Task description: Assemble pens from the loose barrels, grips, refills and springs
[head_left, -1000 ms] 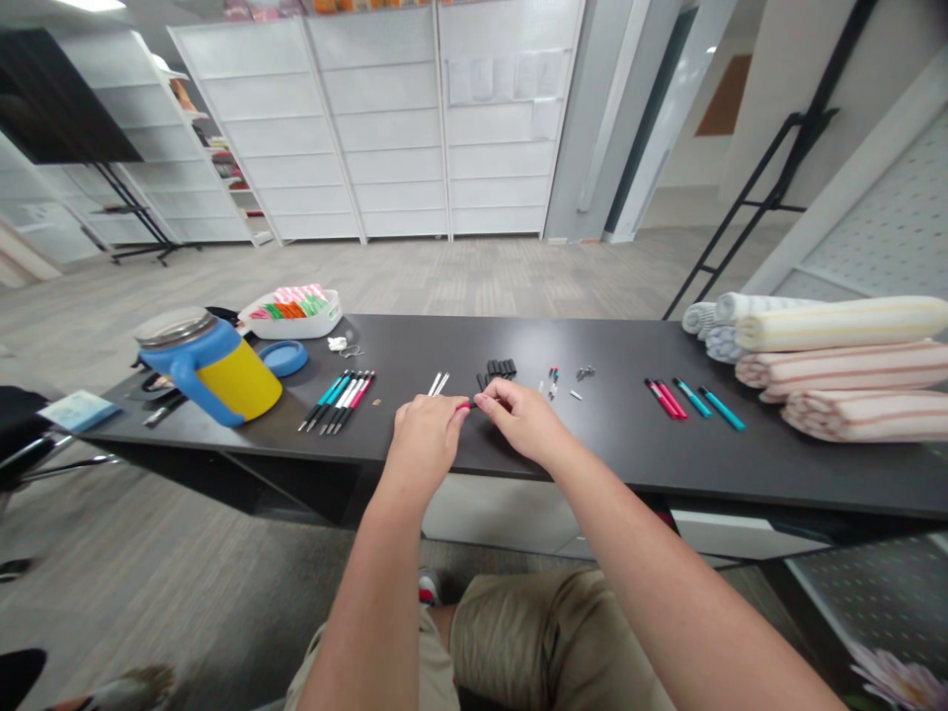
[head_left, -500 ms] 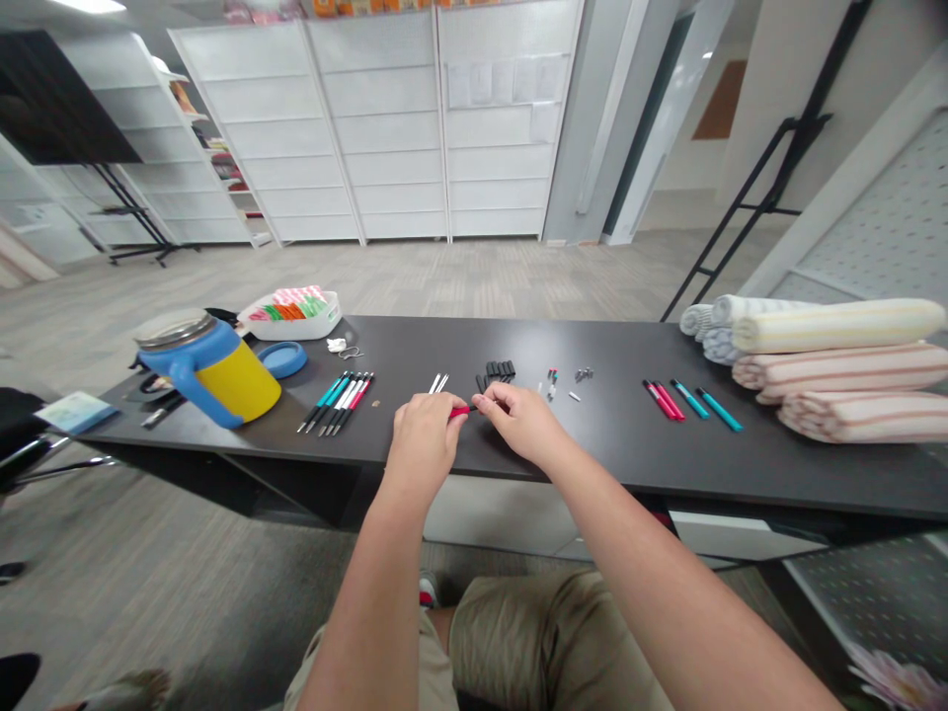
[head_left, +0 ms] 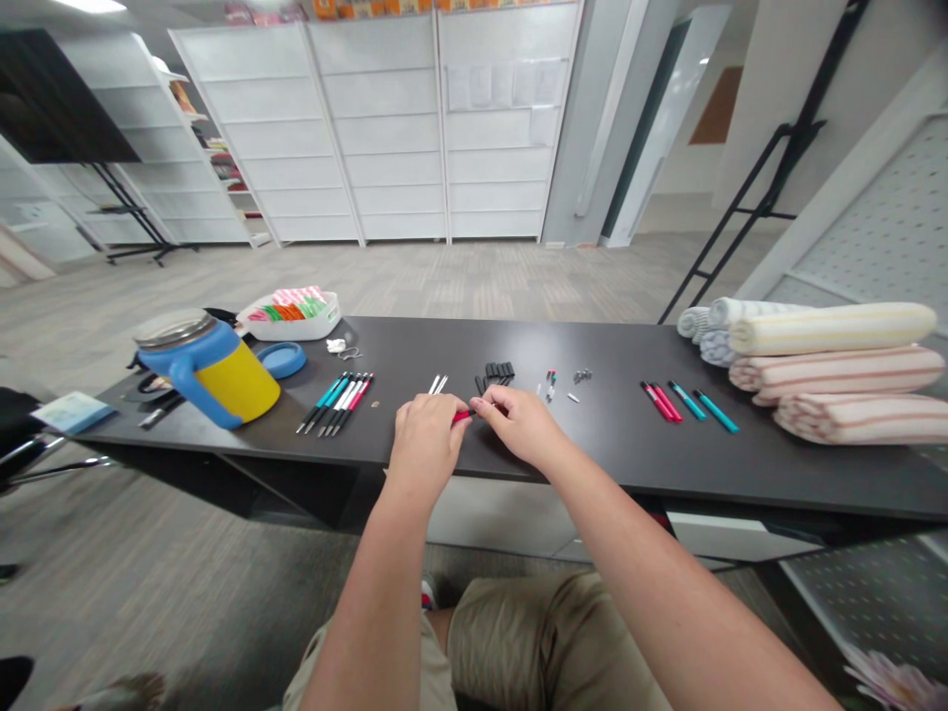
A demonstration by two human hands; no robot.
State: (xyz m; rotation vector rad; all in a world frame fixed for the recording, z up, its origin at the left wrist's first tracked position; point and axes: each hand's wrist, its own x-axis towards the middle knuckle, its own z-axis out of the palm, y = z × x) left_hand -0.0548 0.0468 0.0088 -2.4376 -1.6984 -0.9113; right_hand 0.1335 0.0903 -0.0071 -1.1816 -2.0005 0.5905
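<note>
My left hand (head_left: 425, 434) is closed around a red pen barrel (head_left: 461, 416) above the front of the dark table. At the barrel's right end, my right hand (head_left: 518, 423) pinches with thumb and fingertips; what exactly is between them is hidden. Just beyond my hands lie several black grip sleeves (head_left: 499, 371) and white refills (head_left: 437, 384). Small tips and clear pieces (head_left: 551, 383) sit to the right, beside a cluster of tiny metal parts (head_left: 583, 375). Further right are red barrels (head_left: 662, 403) and teal barrels (head_left: 702, 405).
A row of assembled pens (head_left: 337, 405) lies to the left. Beyond it stand a blue and yellow mug (head_left: 229, 380), a blue lid (head_left: 282, 359) and a white basket (head_left: 323, 324) of colourful packets. Rolled towels (head_left: 836, 365) are stacked at the table's right end.
The red barrel and the right fingertips have come slightly closer together, with little dark part showing between them now. Things on the table have stayed put.
</note>
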